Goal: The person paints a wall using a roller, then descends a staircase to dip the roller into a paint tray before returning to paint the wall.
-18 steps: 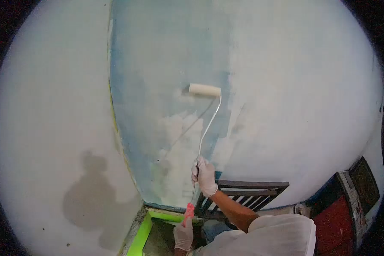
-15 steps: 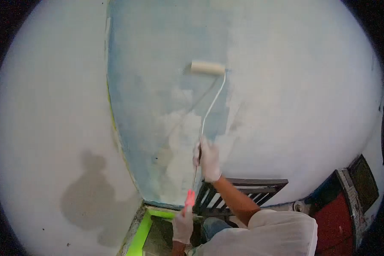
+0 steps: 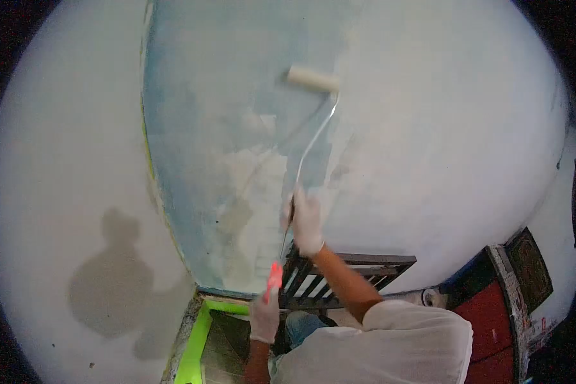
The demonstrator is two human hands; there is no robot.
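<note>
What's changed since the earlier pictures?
The cream paint roller has moved up the patchy blue-and-white wall and slightly right, its right end tilting lower. The white-gloved right hand and left hand rose too. Their grips stayed: right on the thin metal rod, left on the bright pink handle.

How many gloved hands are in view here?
2. The right hand grips the paint roller's metal rod, in front of the wall; the left hand, lower down, holds its pink handle.
</note>
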